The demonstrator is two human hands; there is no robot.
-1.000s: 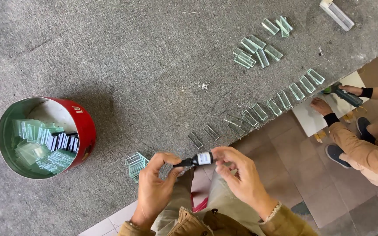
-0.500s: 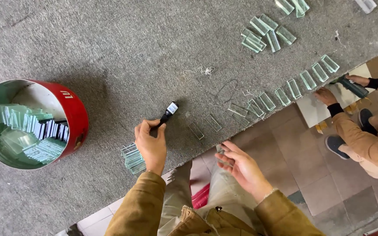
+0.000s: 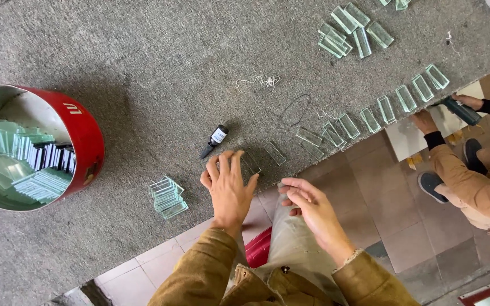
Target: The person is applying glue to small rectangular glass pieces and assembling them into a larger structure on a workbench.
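the person's left hand (image 3: 229, 190) lies spread on the grey table (image 3: 143, 68), fingers (image 3: 222, 165) wide and holding nothing, the tips just touching a clear glass piece (image 3: 250, 162). at 11 o'clock from that hand, a small dark bottle (image 3: 215, 141) lies on its side, near but apart from the fingers. the right hand (image 3: 308, 205) hovers at the table's edge at 3 o'clock of the left, fingers loosely curled, narrow; i cannot tell if they pinch anything. at 9 o'clock of the left hand sits a small stack of glass pieces (image 3: 167, 196), and further that way a red tin (image 3: 80, 141) filled with more glass. a row of glass rectangles (image 3: 385, 109) runs off toward 2 o'clock, where a co-worker's hand (image 3: 426, 121) rests.
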